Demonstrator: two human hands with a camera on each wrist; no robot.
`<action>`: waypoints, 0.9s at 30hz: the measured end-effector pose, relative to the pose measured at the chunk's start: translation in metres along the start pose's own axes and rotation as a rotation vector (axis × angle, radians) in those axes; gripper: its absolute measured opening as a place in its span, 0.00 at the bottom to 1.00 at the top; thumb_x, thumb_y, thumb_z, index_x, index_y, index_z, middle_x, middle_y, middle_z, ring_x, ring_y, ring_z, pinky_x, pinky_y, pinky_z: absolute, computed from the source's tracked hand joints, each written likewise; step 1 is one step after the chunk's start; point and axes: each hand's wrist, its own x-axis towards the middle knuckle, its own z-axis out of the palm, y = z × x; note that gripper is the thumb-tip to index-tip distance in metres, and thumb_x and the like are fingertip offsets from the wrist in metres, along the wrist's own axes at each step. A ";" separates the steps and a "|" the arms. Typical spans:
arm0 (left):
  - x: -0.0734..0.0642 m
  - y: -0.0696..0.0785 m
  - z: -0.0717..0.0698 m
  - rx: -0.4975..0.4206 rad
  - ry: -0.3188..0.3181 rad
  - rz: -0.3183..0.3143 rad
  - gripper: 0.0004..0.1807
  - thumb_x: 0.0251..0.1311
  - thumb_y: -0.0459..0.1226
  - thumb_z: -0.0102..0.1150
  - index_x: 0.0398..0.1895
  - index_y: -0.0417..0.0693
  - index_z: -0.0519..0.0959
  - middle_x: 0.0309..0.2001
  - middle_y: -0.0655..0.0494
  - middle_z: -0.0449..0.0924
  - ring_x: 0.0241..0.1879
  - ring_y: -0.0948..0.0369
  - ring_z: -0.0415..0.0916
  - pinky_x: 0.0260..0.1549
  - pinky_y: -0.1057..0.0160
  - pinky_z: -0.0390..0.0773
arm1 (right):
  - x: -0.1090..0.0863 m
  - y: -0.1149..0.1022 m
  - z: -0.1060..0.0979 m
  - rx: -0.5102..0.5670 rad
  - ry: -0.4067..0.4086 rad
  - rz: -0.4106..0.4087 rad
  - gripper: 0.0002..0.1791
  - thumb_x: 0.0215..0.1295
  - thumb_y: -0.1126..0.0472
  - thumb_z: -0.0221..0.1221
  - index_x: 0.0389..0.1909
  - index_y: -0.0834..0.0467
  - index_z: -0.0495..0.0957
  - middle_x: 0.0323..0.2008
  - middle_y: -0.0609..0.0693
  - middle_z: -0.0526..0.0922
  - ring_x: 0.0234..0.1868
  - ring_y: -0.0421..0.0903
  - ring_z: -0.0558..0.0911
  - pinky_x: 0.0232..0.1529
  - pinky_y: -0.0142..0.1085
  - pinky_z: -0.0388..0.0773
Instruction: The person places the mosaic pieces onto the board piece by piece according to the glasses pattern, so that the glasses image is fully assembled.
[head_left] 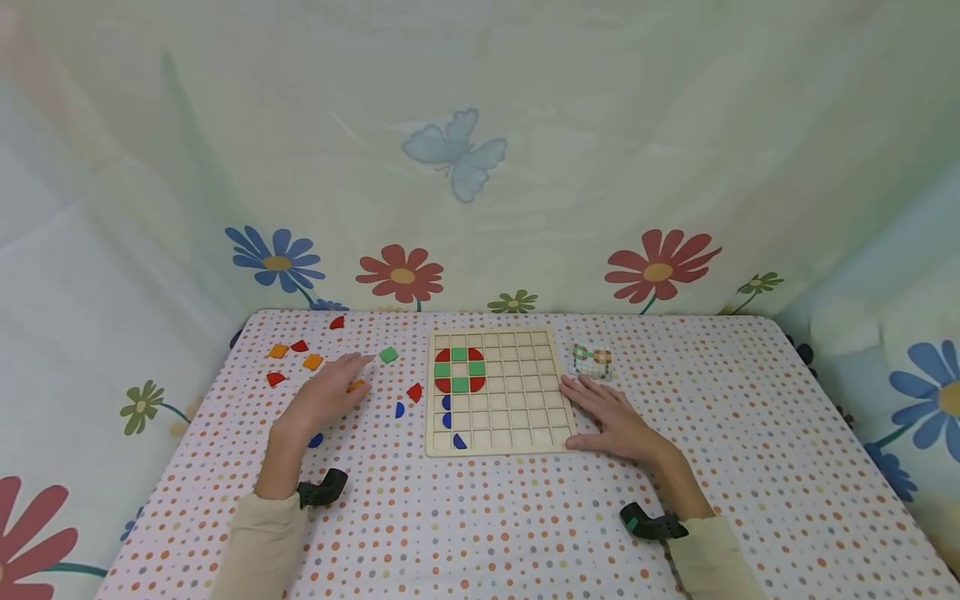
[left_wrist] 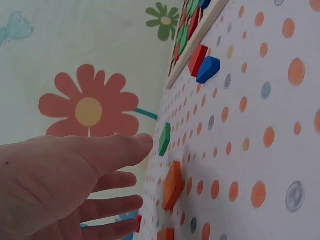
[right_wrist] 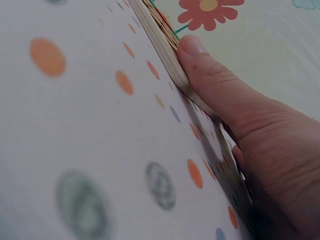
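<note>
Head view: left grip [head_left: 322, 398] near an orange tile [head_left: 356, 386], right grip [head_left: 611, 417] at the board [head_left: 520, 399].
The left grip is spread, pinching nothing, the tile just by its fingertips; the right one's fingers are extended at the board's right edge, thumb on the near corner. The tile looks light, stiff and perhaps smooth, best taken by opposite side edges; the board seems rigid, steadiest by its rim. A green tile [head_left: 387, 355] sits just beyond the left grip, a red piece [head_left: 415, 392] to its right; open room lies on the desk [head_left: 480, 517] between both grips, nearer than the board.
</note>
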 end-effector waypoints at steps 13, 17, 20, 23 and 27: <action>0.005 0.026 0.016 0.042 0.004 0.139 0.25 0.65 0.44 0.59 0.64 0.51 0.73 0.66 0.46 0.71 0.67 0.46 0.66 0.63 0.42 0.68 | 0.000 0.002 0.001 -0.002 0.005 -0.009 0.50 0.53 0.41 0.67 0.74 0.53 0.57 0.76 0.55 0.55 0.76 0.63 0.51 0.70 0.61 0.43; 0.007 0.033 0.020 0.064 0.003 0.142 0.24 0.65 0.46 0.59 0.64 0.52 0.74 0.65 0.49 0.73 0.67 0.48 0.68 0.63 0.44 0.70 | 0.001 0.001 0.001 -0.008 0.007 -0.012 0.50 0.53 0.40 0.66 0.75 0.52 0.56 0.76 0.54 0.55 0.76 0.62 0.50 0.70 0.61 0.42; 0.006 0.034 0.020 0.085 0.002 0.114 0.24 0.66 0.46 0.58 0.64 0.52 0.74 0.65 0.49 0.72 0.67 0.48 0.67 0.63 0.43 0.69 | 0.003 0.001 0.002 -0.014 0.004 -0.014 0.50 0.54 0.39 0.66 0.75 0.51 0.56 0.76 0.53 0.55 0.77 0.61 0.50 0.71 0.61 0.42; 0.005 0.033 0.020 0.079 -0.015 0.073 0.24 0.66 0.46 0.58 0.64 0.53 0.74 0.66 0.50 0.71 0.69 0.49 0.65 0.65 0.44 0.68 | 0.003 0.000 0.002 -0.010 0.001 -0.010 0.51 0.53 0.40 0.66 0.75 0.52 0.56 0.76 0.53 0.55 0.77 0.61 0.50 0.71 0.61 0.42; 0.005 0.033 0.021 0.066 -0.064 0.061 0.27 0.63 0.47 0.61 0.65 0.55 0.73 0.66 0.50 0.71 0.68 0.49 0.66 0.64 0.44 0.69 | -0.001 -0.001 0.002 -0.003 -0.005 0.012 0.51 0.53 0.40 0.67 0.74 0.52 0.57 0.76 0.54 0.55 0.76 0.62 0.50 0.71 0.62 0.42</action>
